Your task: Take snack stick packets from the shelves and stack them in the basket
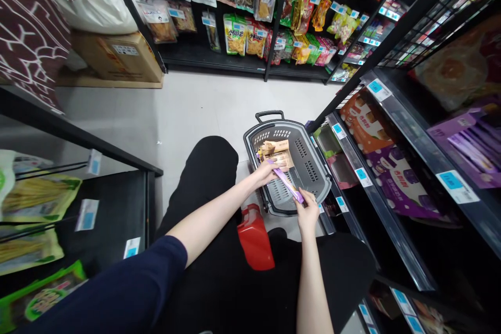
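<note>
Above a grey shopping basket (323, 179), a slim purple snack packet (287, 183) is stretched between my two hands. My left hand (267, 172) grips its upper left end, and my right hand (307, 205) pinches the lower right end. Inside the basket, a brown paper-like packet (278, 147) and some smaller wrapped items lie at the far left side, partly hidden by my left hand. The basket stands on the floor just ahead of my knees, its handle (270, 115) at the far end.
Close on the right, a shelf holds a purple box (469, 135) of similar slim packets and a purple carton (403, 182). Hanging snack bags (235, 36) line the rack ahead. A cardboard box (117, 57) sits at the back left. Something red (256, 240) shows between my legs.
</note>
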{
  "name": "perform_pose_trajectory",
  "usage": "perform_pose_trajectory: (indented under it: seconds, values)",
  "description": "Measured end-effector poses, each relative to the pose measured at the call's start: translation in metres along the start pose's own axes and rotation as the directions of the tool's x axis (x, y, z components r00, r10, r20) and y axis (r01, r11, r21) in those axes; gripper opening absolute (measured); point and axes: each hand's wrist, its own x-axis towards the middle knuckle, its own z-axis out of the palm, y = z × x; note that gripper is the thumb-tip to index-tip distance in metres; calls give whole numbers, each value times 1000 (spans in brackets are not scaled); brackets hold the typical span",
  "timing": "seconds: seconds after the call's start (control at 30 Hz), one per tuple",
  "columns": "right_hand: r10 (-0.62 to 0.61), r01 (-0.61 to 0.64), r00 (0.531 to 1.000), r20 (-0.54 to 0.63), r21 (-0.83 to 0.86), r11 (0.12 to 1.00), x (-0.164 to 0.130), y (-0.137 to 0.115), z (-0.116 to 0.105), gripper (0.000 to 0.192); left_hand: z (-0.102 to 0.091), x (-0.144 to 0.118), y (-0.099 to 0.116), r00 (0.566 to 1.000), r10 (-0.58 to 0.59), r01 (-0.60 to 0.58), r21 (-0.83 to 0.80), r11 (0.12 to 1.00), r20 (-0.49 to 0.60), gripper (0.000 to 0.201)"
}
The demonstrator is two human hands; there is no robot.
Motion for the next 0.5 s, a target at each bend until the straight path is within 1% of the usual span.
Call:
perform_pose_trajectory:
  seconds: [0.03, 0.07, 0.1, 0.13, 0.17, 0.2, 0.27, 0.33, 0.4, 0.43, 0.5]
  values:
    - [72, -76, 997, 36, 147, 986, 0, -1, 0, 44, 0, 1, -1, 1000, 3, -2, -32, 999, 8, 30]
    - [150, -169, 985, 88, 289, 942, 0, -2, 1, 49, 0, 2, -2, 1000, 3, -1, -62, 998, 27, 27]
    - [221, -260, 965, 142, 402, 878, 0, -3, 2, 52, 0, 2, -3, 999, 3, 2, -88, 996, 54, 24]
    - [278, -331, 943, 181, 478, 813, -1, -4, 2, 53, 1, 3, -3, 996, 2, 8, -111, 994, 87, 22]
    - [321, -374, 927, 193, 522, 766, -1, -4, 3, 52, 2, 3, -3, 993, 1, 15, -132, 991, 121, 21]
    - [354, -389, 919, 173, 547, 741, -1, -4, 4, 50, 3, 2, -3, 988, 3, 20, -150, 988, 152, 21]
    - [396, -365, 915, 71, 560, 743, 1, -3, 4, 47, 4, 1, -1, 982, 2, 29, -158, 987, 191, 23]
    - [405, -308, 912, -68, 541, 783, 5, 0, 0, 44, 3, -1, 2, 981, -37, 53, -80, 995, 188, 24]
    - [380, -237, 901, -210, 495, 836, 11, 1, -10, 44, 0, -3, 2, 979, -102, 85, 99, 991, 177, 25]
    - [353, -201, 896, -270, 462, 864, 14, 0, -18, 44, -2, -3, 2, 974, -130, 90, 209, 974, 184, 24]
    - [271, -138, 896, -351, 360, 923, 20, -6, -38, 45, -4, -5, -3, 957, -168, 56, 418, 907, 237, 24]
